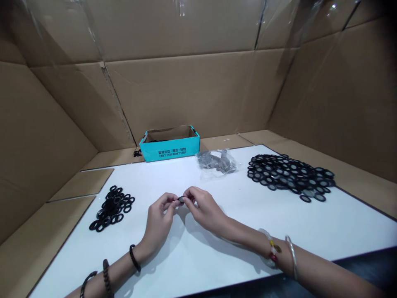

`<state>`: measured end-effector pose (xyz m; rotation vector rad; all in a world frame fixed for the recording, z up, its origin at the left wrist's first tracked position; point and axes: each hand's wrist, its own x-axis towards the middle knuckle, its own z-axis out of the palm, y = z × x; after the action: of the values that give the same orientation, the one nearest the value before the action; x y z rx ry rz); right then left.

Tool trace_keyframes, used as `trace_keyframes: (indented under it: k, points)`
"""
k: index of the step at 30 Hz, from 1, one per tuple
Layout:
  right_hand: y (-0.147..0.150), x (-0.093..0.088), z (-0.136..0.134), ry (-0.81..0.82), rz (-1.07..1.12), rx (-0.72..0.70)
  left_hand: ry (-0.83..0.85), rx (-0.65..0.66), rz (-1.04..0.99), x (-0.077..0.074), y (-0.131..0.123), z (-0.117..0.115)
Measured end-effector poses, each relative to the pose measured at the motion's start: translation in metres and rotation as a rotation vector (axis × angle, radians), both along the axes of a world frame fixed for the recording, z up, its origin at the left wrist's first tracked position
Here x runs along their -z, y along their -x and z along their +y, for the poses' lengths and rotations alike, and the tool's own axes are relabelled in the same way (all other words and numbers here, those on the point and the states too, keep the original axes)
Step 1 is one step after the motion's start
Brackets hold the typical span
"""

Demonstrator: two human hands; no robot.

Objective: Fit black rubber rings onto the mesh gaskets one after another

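Between my two hands, over the middle of the white table, is a small black ring [181,199], partly covered by the fingertips. My left hand [161,215] pinches its left side with thumb and fingers. On the other side my right hand [201,205] pinches the same ring, its fingertips nearly touching those of the left. A loose pile of black rings [112,209] lies on the left of the table. Farther off at the right is a larger heap of black rings with grey centres [288,174].
A turquoise box [172,150] with dark pieces inside stands at the back edge. Right of it lies a clear plastic bag [217,162] of grey pieces. A few black rings [137,153] sit beside the box. Cardboard walls [186,91] enclose the white table [223,265].
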<state>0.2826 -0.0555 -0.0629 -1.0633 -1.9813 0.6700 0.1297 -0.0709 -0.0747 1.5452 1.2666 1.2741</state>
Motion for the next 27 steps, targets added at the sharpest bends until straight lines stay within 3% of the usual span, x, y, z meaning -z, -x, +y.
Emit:
trace_keyframes:
  k: [12, 16, 22, 27]
  points:
    - [-0.001, -0.004, -0.004, -0.052, -0.142, 0.03, -0.029, -0.051, 0.041, -0.004, -0.001, -0.003]
    - [-0.004, -0.007, -0.003, -0.016, -0.129, 0.015, 0.071, -0.043, -0.084, -0.003, 0.0, -0.001]
    - [-0.008, -0.013, 0.001, 0.227, 0.055, -0.073, 0.296, 0.06, -0.303, -0.003, 0.002, 0.004]
    - [-0.008, -0.014, 0.002, 0.258, 0.152, -0.064, 0.345, 0.124, -0.375, -0.003, 0.003, 0.006]
